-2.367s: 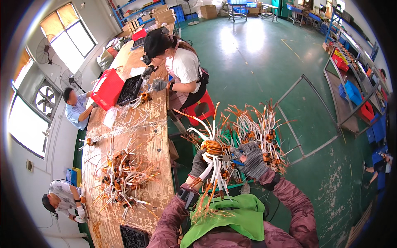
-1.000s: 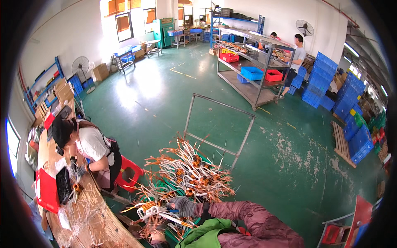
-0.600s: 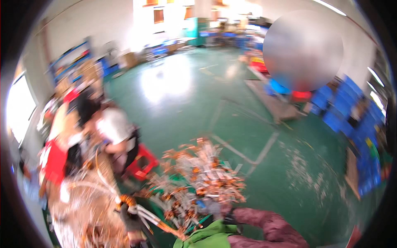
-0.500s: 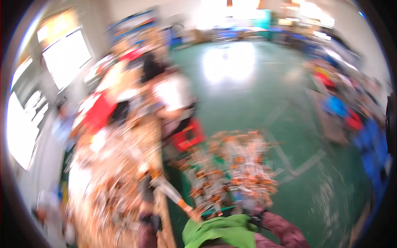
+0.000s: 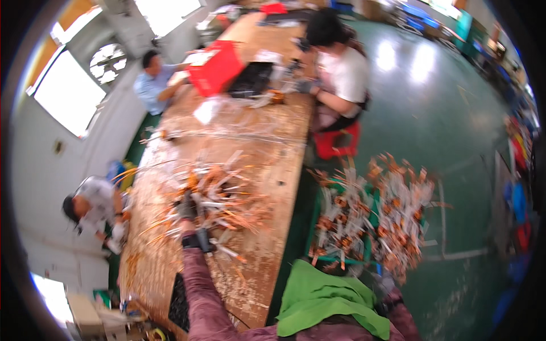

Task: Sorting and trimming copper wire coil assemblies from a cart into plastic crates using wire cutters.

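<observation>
On the wooden table, a loose heap of white strips with orange wire-like ends point(image 5: 219, 196) spreads out in front of me. My left hand point(image 5: 187, 208), in a dark glove, reaches into the near left side of the heap. Its fingers are blurred among the orange strands, so I cannot tell whether they grip one. My right hand point(image 5: 385, 282), in a grey glove, is low at my right side, beside the near end of a second heap of white and orange pieces point(image 5: 401, 216). Its fingers are too smeared to read. A green cloth point(image 5: 324, 298) covers my lap.
A green crate point(image 5: 314, 227) full of similar pieces stands right of the table. Across the table, a person in white point(image 5: 347, 74) sits on a red stool point(image 5: 338, 142). Two more people point(image 5: 153, 79) point(image 5: 94, 199) work along the left edge. A red box point(image 5: 215, 68) stands farther along.
My view has swung left, bringing the table more to the middle. A white and orange strip slanting between my left hand and my lap no longer shows there; my left arm now stretches into the heap.
</observation>
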Motion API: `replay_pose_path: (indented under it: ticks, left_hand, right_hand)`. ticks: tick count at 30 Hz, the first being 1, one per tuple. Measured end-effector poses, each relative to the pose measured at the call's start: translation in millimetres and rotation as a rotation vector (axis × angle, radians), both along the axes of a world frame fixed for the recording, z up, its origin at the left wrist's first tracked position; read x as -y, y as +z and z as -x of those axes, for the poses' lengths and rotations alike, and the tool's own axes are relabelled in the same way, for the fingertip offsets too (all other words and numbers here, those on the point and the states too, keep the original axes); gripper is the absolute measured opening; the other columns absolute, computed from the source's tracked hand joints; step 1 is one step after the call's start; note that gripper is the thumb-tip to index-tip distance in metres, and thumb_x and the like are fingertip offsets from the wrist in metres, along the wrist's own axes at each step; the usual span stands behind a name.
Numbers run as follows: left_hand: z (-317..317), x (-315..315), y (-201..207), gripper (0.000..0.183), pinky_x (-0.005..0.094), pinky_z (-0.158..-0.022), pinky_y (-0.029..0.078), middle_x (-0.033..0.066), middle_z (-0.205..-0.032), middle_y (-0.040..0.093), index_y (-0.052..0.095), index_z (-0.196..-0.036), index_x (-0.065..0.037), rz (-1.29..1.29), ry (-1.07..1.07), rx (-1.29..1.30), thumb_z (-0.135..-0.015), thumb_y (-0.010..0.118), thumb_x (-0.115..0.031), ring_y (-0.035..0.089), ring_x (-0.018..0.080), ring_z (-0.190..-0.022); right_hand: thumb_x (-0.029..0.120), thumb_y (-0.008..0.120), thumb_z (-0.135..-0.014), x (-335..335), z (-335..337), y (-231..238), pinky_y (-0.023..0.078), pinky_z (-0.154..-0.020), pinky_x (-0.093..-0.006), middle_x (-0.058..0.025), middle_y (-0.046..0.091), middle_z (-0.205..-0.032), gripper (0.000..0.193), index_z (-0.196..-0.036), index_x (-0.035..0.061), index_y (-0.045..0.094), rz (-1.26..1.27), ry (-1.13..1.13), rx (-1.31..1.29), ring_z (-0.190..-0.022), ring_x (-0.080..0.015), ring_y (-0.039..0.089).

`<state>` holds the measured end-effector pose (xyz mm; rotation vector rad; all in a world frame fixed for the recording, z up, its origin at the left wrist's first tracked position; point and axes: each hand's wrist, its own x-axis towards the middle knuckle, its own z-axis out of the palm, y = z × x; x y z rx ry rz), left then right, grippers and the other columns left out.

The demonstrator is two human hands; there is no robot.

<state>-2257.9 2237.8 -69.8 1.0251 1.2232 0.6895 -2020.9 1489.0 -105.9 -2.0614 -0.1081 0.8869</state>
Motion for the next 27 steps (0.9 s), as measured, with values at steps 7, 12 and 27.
replay_pose_path:
  ticks: [7,12,27]
  left_hand:
    - [-132.5,96.7,18.9,0.052,0.0406,-0.092,0.041,0.0204,-0.117,0.054,0.054,-0.116,0.000,-1.023,0.143,-0.948,-0.074,0.074,-0.023,0.053,0.0324,-0.106]
    - [-215.2,193.9,-9.4,0.035,0.0324,-0.089,0.043,0.0099,-0.106,0.057,0.054,-0.111,0.000,-1.130,-0.294,-0.306,-0.079,0.066,-0.002,0.054,0.0211,-0.099]
    - [-360.7,542.8,-497.1,0.067,0.0395,-0.089,0.047,0.0184,-0.111,0.059,0.053,-0.118,-0.003,-0.020,-1.292,-0.721,-0.062,0.078,-0.031,0.057,0.0341,-0.102]
  right_hand:
    - [0.026,0.065,-0.072,-5.3,-0.9,-22.3,0.048,-0.081,-0.0397,-0.0191,0.061,-0.102,0.055,-0.120,0.0032,0.051,0.364,-0.016,0.049,-0.092,-0.0335,0.060]
    - [0.026,0.066,-0.073,27.2,13.7,-66.9,0.047,-0.075,-0.0401,-0.0179,0.059,-0.092,0.047,-0.111,0.0025,0.053,0.306,0.050,-0.037,-0.084,-0.0321,0.058]
    - [0.019,0.066,-0.074,251.7,131.4,-167.7,0.048,-0.066,-0.0353,-0.0111,0.058,-0.083,0.034,-0.102,0.0050,0.053,0.606,-0.067,-0.362,-0.072,-0.0217,0.057]
